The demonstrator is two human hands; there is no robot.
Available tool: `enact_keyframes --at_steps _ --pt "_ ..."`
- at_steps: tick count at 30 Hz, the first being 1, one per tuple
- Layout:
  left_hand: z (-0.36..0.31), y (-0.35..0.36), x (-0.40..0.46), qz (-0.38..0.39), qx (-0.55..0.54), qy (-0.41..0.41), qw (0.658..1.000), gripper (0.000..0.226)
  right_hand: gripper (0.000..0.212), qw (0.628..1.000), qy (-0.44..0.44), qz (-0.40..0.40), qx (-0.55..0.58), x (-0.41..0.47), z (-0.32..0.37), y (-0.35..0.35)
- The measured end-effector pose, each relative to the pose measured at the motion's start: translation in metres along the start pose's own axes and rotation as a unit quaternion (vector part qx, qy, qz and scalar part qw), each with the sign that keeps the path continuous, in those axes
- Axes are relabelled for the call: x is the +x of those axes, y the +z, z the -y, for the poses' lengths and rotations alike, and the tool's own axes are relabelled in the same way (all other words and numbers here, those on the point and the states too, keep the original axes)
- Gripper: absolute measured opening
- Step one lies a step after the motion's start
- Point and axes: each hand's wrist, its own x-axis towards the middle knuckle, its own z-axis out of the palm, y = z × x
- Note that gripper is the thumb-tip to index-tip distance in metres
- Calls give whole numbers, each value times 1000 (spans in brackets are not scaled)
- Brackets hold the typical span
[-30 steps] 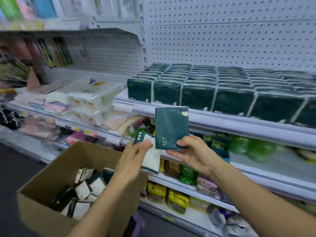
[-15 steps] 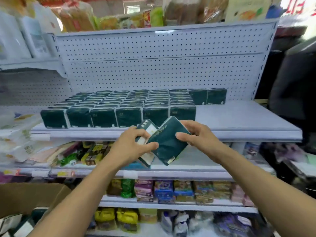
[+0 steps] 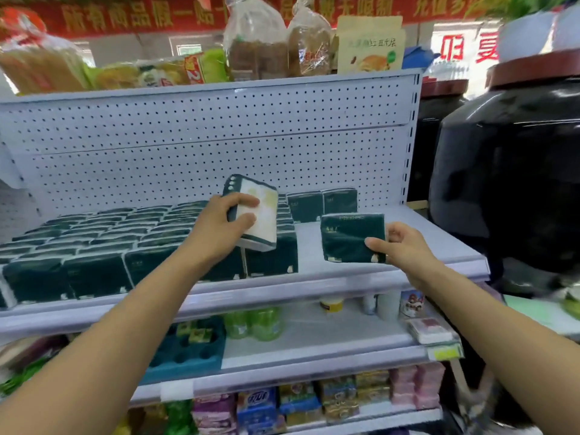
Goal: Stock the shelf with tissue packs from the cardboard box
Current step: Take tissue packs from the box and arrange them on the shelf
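My left hand (image 3: 224,222) grips a tissue pack (image 3: 259,211) with its white face toward me, held above the right end of the dark green tissue packs (image 3: 103,246) lined up in rows on the white shelf (image 3: 314,287). My right hand (image 3: 398,246) holds a second dark green tissue pack (image 3: 353,238) upright over the bare right part of the shelf. Two more packs (image 3: 323,204) stand at the back near the pegboard. The cardboard box is out of view.
A perforated white back panel (image 3: 219,146) rises behind the shelf. Large black jars (image 3: 508,183) stand to the right of the shelf end. Lower shelves (image 3: 314,350) hold green bottles, cans and small packets. Bagged goods sit on top of the unit.
The view has swung up and right, away from the box. My hands, which held the two packs together, have moved apart and up to shelf level, one pack in each.
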Motion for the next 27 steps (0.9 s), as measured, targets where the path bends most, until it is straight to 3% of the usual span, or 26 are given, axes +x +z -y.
enact_keyframes --at_steps 7,14,16,20,27 --pt "24 1 95 -5 -51 -21 998 27 19 994 30 -5 -101 85 -34 35" --pt "45 3 167 1 -109 -115 987 58 20 981 18 -18 -191 175 -53 70" --pt "54 3 178 16 -90 -115 989 65 15 981 22 -10 -192 192 -53 79" --pt "74 3 196 32 -51 -93 994 76 39 979 20 -7 -205 223 -55 94" --pt "91 11 217 82 -75 -66 992 83 25 978 1 -17 -206 256 -65 116"
